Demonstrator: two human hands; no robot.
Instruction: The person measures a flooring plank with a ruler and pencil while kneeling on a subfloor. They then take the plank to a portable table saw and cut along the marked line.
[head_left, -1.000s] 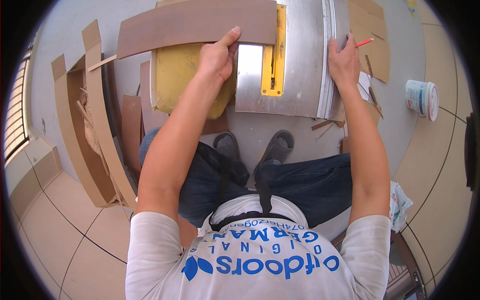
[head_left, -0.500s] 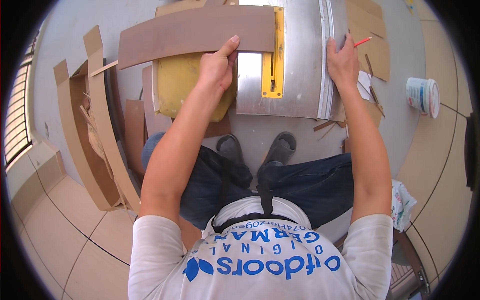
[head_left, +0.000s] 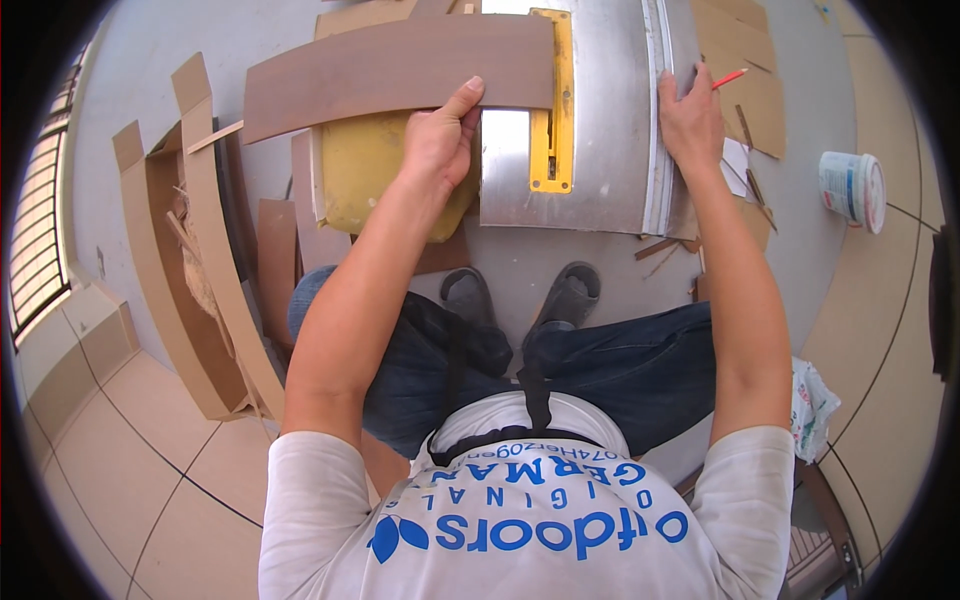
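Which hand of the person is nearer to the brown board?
Left. The left hand grips the brown board at its near edge, thumb on top; the right hand is apart from it, farther right, at the metal rail.

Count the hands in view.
2. Left hand: gripping the near edge of the brown board. Right hand: at the pale rail, red pencil sticking out beside it. No sign of others hidden.
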